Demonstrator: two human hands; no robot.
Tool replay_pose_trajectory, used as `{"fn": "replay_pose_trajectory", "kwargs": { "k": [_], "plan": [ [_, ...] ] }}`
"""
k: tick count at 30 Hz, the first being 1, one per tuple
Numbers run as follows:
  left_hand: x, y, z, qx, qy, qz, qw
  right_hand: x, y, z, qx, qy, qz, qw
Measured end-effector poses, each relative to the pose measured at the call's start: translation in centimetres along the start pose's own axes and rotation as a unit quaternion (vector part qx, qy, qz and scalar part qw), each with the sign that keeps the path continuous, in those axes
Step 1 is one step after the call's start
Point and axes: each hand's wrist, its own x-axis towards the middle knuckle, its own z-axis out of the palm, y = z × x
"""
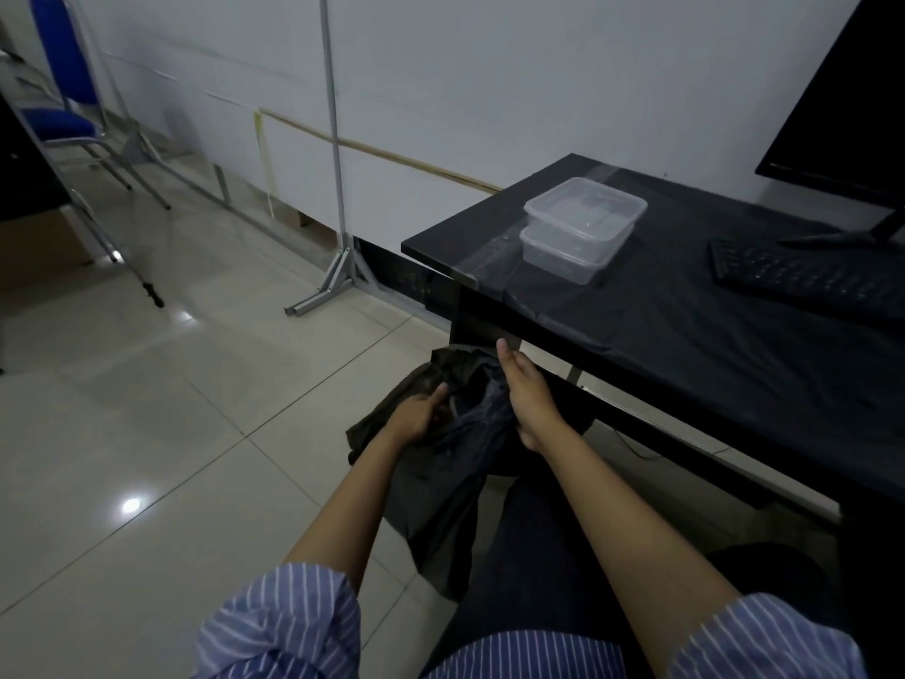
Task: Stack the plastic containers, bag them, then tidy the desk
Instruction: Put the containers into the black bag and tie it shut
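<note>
Two clear plastic containers (583,227) sit stacked, one on the other, near the left corner of the black desk (710,345). Below the desk edge, over my lap, hangs a dark plastic bag (440,463). My left hand (416,414) grips the bag's left side with curled fingers. My right hand (526,399) holds the bag's right side, index finger pointing up; its other fingers are hidden behind the bag's fold. Both hands are well below and left of the containers.
A black keyboard (803,276) and a monitor (847,105) on its stand occupy the desk's right side. A metal partition foot (333,281) stands on the tiled floor to the left. A blue chair (68,115) is far back left.
</note>
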Motion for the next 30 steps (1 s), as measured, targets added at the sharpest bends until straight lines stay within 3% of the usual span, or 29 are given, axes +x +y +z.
{"fn": "replay_pose_trajectory", "kwargs": {
  "k": [4,7,9,11,19,24,30],
  "plan": [
    [0.2,0.4,-1.0,0.021,0.019,0.033,0.999,-0.2,-0.1,-0.8,0.003,0.015,0.007,1.0],
    [0.3,1.2,-2.4,-0.01,0.138,0.082,0.987,-0.4,-0.1,-1.2,0.003,0.026,0.012,1.0],
    [0.3,2.6,-3.1,-0.086,0.218,0.132,0.963,-0.6,-0.3,-1.4,0.011,0.028,0.016,0.999],
    [0.0,5.0,-3.6,-0.134,0.245,0.187,0.942,-0.7,-0.4,-1.4,0.015,0.026,0.021,0.999],
    [0.5,17.9,-3.5,-0.178,0.231,0.309,0.905,-1.7,-1.6,-2.2,0.022,0.024,0.005,0.999],
    [1.4,22.8,-2.2,-0.116,0.189,0.257,0.941,-2.3,-2.3,-2.4,0.022,0.028,0.005,0.999],
    [2.8,24.0,-0.9,-0.043,0.158,0.175,0.971,-2.4,-2.4,-2.7,0.028,0.027,0.007,0.999]
  ]
}}
